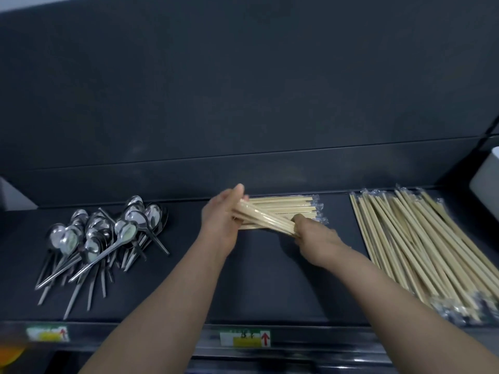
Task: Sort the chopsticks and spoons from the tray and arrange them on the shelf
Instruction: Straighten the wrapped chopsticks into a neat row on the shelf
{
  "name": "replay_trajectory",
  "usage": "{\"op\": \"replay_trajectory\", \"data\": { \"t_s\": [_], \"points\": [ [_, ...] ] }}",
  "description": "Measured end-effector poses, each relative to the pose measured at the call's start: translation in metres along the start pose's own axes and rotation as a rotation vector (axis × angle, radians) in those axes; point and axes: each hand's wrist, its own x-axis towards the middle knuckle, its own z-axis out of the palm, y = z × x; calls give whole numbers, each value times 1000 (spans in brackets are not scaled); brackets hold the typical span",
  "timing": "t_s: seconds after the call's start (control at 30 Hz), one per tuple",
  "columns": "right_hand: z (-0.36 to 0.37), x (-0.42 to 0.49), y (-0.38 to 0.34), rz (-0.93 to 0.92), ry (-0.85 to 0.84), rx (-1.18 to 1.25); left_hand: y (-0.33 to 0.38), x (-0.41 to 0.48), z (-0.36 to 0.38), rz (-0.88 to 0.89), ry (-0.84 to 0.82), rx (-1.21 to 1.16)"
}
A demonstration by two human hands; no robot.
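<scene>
Head view shows the left hand point(220, 221) and right hand point(317, 237) each curled round one end of a wrapped chopstick bundle point(266, 219) over the middle of the shelf point(264, 282).

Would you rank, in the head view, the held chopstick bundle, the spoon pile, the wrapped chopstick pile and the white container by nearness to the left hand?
1. The held chopstick bundle, gripped by the left hand.
2. The spoon pile, to its left.
3. The wrapped chopstick pile, in the right section.
4. The white container, far right edge.
</scene>
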Motion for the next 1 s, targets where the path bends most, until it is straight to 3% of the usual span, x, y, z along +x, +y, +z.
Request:
{"op": "replay_trajectory", "data": {
  "t_s": [0.07,0.13,0.2,0.23,0.3,0.33,0.47,0.6,0.77,1.0],
  "points": [
    [4,-2,4,-4,-1,-177,-11,9,-23,-5,198,194],
    [12,-1,5,-42,4,-253,-25,9,-41,245,268,667],
    [21,2,4,-103,-13,-236,-35,6,-55,540,8,1216],
    [24,2,4,-130,-29,-208,-38,3,-58,600,-161,1447],
    [26,2,5,-165,-43,-155,-44,-1,-60,572,-385,1731],
    [26,1,8,-171,-35,-133,-47,-2,-62,558,-413,1784],
    [24,-8,24,-133,49,-97,-55,-2,-71,624,-324,1755],
    [33,-16,34,-16,200,-74,-55,-2,-80,651,-120,1796],
    [48,-15,35,92,215,317,-65,1,-85,448,-67,1587],
    [44,11,28,146,230,305,-60,28,-76,325,-39,1401]
  ]
}}
